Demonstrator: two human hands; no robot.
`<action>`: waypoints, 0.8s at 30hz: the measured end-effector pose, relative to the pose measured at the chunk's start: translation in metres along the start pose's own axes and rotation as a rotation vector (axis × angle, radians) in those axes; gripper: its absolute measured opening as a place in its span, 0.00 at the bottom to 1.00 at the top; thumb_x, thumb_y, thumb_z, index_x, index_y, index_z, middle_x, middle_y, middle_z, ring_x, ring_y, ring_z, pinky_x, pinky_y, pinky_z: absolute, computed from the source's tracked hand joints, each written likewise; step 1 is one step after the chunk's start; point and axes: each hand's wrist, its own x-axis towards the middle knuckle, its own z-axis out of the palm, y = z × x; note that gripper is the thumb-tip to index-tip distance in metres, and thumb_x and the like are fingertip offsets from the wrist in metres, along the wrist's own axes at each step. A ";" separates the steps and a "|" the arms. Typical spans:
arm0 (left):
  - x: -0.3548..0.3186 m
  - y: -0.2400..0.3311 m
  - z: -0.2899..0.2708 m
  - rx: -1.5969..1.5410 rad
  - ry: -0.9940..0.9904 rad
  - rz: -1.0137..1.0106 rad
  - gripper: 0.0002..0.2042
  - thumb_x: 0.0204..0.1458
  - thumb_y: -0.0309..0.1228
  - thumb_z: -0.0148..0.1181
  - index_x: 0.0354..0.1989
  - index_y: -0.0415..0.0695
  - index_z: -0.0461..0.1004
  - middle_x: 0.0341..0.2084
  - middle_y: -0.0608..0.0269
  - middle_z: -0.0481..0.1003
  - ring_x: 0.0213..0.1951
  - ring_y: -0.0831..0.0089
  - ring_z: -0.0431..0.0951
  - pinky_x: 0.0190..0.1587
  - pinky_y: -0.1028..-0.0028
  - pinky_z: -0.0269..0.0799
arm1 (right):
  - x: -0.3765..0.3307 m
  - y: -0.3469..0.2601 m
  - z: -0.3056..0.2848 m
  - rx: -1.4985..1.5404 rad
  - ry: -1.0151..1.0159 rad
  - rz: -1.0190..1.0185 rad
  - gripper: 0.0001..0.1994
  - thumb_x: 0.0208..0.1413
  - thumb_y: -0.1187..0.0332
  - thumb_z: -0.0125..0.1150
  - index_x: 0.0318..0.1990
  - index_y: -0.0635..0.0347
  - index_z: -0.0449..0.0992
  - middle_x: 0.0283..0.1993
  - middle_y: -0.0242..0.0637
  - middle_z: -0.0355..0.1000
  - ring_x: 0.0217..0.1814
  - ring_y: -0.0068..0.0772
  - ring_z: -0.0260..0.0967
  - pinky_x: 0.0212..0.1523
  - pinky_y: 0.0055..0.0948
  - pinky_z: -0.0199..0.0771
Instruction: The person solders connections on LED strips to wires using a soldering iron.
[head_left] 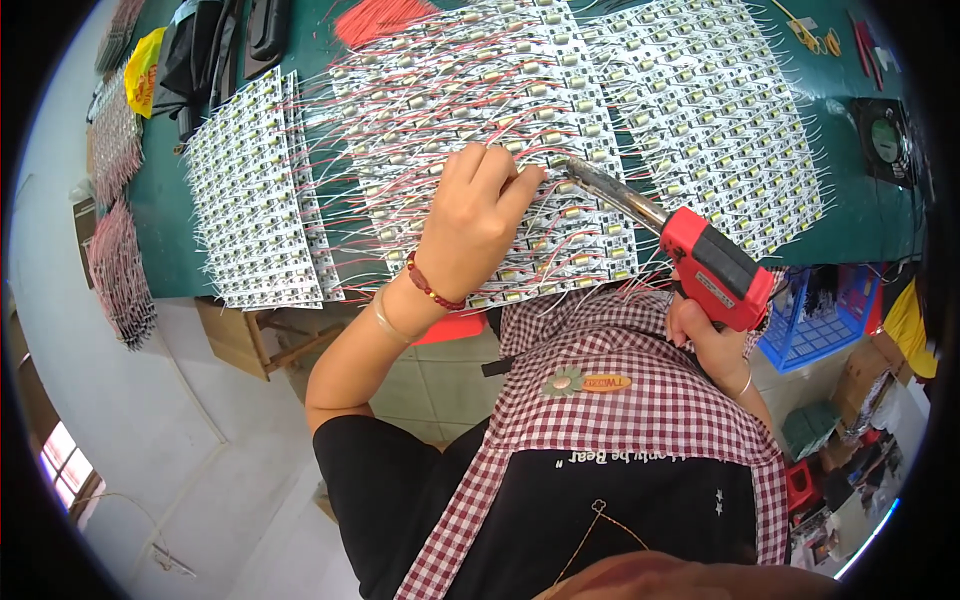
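My right hand (703, 338) is wrapped round the handle of a red and black soldering gun (712, 268). Its metal barrel points up and left, with the tip close to the fingertips of my left hand (478, 212). The left fingers are pinched together just over the middle panel of small white circuit boards (600, 185). What they pinch is hidden, though thin red and white wires run beside the fingertips. More such wires (350, 170) stick out along the panel's left side and lie across its rows.
Another board panel (715, 110) lies to the right, and smaller stacked panels (245, 190) to the left, on a green table (165, 225). Red wires (380, 20) are heaped at the back. A black fan-like box (885, 138) and yellow-handled scissors (830, 42) lie far right. Below stands a blue crate (820, 335).
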 end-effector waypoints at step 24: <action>0.002 0.010 0.004 0.010 -0.001 -0.032 0.13 0.37 0.17 0.56 0.34 0.42 0.76 0.22 0.64 0.60 0.27 0.68 0.64 0.31 0.70 0.62 | -0.005 0.009 -0.011 -0.208 0.006 -0.028 0.11 0.54 0.73 0.62 0.45 0.62 0.73 0.34 0.31 0.71 0.34 0.19 0.68 0.34 0.22 0.69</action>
